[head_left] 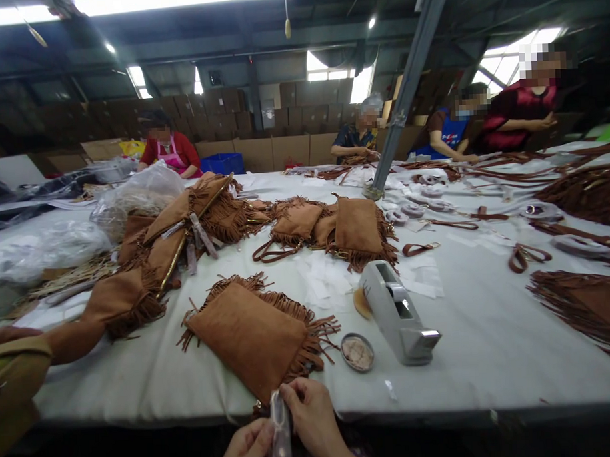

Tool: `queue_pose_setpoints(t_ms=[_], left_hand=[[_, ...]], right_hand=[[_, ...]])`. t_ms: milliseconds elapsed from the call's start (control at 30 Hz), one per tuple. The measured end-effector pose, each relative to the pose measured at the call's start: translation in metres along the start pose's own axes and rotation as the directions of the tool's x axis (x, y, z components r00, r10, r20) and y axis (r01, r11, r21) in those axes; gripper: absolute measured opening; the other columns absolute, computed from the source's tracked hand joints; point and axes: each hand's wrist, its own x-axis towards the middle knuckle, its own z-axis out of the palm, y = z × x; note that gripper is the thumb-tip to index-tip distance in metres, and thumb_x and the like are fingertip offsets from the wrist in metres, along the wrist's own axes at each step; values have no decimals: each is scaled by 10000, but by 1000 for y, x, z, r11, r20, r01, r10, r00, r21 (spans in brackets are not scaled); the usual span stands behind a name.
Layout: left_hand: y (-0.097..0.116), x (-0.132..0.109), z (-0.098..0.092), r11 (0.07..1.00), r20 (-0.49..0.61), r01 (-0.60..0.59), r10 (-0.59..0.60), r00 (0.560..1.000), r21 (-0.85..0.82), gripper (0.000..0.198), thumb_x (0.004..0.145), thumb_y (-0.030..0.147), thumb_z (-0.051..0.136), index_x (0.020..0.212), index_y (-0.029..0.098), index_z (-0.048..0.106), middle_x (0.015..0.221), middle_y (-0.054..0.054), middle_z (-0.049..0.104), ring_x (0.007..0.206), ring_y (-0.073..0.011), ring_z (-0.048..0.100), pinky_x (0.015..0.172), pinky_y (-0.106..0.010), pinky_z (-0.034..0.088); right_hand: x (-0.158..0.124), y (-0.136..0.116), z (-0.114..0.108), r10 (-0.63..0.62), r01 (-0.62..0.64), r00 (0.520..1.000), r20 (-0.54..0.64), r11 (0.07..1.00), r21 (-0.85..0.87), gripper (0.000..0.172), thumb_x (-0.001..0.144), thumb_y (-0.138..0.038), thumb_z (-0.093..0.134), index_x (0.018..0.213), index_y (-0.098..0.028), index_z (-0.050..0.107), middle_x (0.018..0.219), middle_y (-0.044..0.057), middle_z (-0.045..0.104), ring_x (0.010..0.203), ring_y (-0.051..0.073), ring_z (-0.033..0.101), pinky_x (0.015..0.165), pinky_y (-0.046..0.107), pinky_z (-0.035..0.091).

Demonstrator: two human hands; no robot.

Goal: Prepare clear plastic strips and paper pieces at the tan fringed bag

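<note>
At the table's front edge, my left hand (250, 445) pinches the side of a narrow plastic-wrapped strap (280, 432), which has a rounded loop at its top. My right hand (312, 411) is closed on the same strap near its upper end, thumb and fingers together. Just beyond my hands lies a brown suede fringed pouch (253, 330), its near corner close to the strap; I cannot tell whether they are joined. Right of the pouch are a small round tin (357, 352) with pale contents and a grey tape dispenser (401, 315).
More fringed pouches (357, 225) lie in the middle, with a heap (169, 226) and clear plastic bags (138, 194) at left. Wrist straps (527, 255) and wrapped coils are at right. A metal post (405, 85) rises behind. Co-workers sit across; an olive sleeve (20, 378) is at left.
</note>
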Motion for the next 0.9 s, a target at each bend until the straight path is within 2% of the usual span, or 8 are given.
queue_pose_setpoints(t_ms=[167,333,400,500,600,733,833,900], left_hand=[[10,7,17,995,-162,-89,79,984,-54,447,686,546,662,732,102,670,562,-14,599,575,-128,502,582,-244,380],[9,7,16,987,-251,-120,89,964,-108,379,638,466,736,776,114,711,612,-18,658,599,-138,546,607,-246,411],[6,7,10,990,-327,-124,96,940,-68,371,605,451,763,762,120,711,611,-20,667,591,-148,561,588,-250,424],[1,4,3,985,-401,-161,123,908,-63,353,611,449,760,731,124,693,564,-7,652,536,-134,546,526,-234,418],[-2,-2,0,980,-411,-180,132,902,-79,341,621,442,758,704,127,659,535,16,628,481,-94,497,482,-201,393],[-2,-7,-2,978,-405,-186,135,904,-90,375,659,482,717,782,136,638,576,19,617,524,-100,512,514,-207,414],[-5,-11,-1,989,-302,-143,126,945,-35,461,708,562,628,853,125,640,584,3,597,545,-117,509,509,-221,397],[-8,-16,0,994,-243,-109,111,964,21,474,690,574,639,810,115,647,556,10,569,498,-99,463,467,-210,338]], right_hand=[[10,-3,0,-75,75,996,43,997,8,358,811,-451,529,630,-168,654,592,36,649,542,146,552,511,246,361],[0,9,-3,95,-104,994,60,979,178,649,781,-731,343,682,-146,606,465,1,551,361,103,454,392,225,296],[-10,12,-2,134,-167,977,163,963,212,703,723,-788,358,664,-133,607,497,15,567,367,94,458,378,213,286],[-23,13,3,93,-218,920,381,928,300,667,638,-785,505,608,-126,602,523,7,561,397,72,442,387,192,297],[-28,15,12,68,-294,872,484,864,408,579,582,-699,660,610,-123,615,506,-18,544,408,56,415,403,181,303],[-25,26,22,161,-367,881,445,826,428,538,506,-630,754,559,-119,595,444,-26,522,378,52,392,387,187,264],[-23,33,24,188,-369,888,421,837,405,513,497,-594,777,575,-120,595,460,-29,531,377,47,390,382,185,250],[-23,32,23,185,-349,896,404,856,382,520,518,-612,754,575,-121,594,448,-35,516,359,43,378,371,185,244]])
